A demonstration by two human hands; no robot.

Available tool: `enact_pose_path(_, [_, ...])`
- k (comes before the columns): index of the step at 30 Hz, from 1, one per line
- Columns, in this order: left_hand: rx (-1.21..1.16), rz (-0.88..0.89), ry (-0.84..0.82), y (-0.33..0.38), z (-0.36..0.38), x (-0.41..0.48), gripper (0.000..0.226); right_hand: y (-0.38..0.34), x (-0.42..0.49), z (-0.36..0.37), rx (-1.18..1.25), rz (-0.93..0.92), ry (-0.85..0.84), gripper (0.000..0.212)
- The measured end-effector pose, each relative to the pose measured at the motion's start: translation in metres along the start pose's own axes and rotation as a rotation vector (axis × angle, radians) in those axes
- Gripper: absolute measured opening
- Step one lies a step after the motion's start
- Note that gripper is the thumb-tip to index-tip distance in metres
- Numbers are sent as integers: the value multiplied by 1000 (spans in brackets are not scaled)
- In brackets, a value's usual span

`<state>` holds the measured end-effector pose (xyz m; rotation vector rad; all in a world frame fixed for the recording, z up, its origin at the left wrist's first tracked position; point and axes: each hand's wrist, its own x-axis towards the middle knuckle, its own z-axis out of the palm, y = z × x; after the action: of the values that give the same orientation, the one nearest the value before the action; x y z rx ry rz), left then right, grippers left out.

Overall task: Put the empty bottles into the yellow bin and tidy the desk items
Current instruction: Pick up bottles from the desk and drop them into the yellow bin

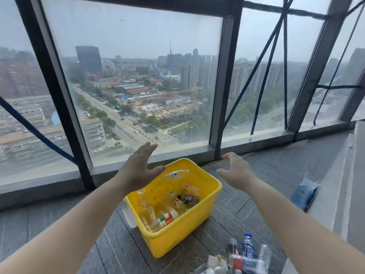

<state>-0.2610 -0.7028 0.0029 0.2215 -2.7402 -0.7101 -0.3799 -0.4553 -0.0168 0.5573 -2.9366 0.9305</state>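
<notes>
A yellow bin (185,232) stands on the grey floor below the window, with several empty plastic bottles lying inside. One clear bottle (176,173) is in mid-air above the bin's far side, blurred, touching neither hand. My left hand (138,169) is raised over the bin's left rim, fingers spread, holding nothing. My right hand (236,172) hovers over the right rim, fingers apart and empty. More bottles (247,254), one with a blue label, lie in a heap on the floor at the bottom right.
A tall glass window wall with dark frames (223,86) rises just behind the bin. A blue bag (304,192) leans against a grey ledge (347,184) at the right. A white label (129,216) sticks to the bin's left side.
</notes>
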Motion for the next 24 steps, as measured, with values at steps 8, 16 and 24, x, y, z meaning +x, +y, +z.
enact_pose_path(8, [-71, 244, 103, 106, -21, -86, 68, 19, -121, -65, 21, -118, 115, 58])
enact_pose_path(16, [-143, 376, 111, 215, 0, -183, 60, 68, -263, -149, -55, -123, 242, 56])
enact_pose_path(24, [-262, 475, 84, 351, 49, -286, 56, 155, -420, -235, -90, -48, 402, 44])
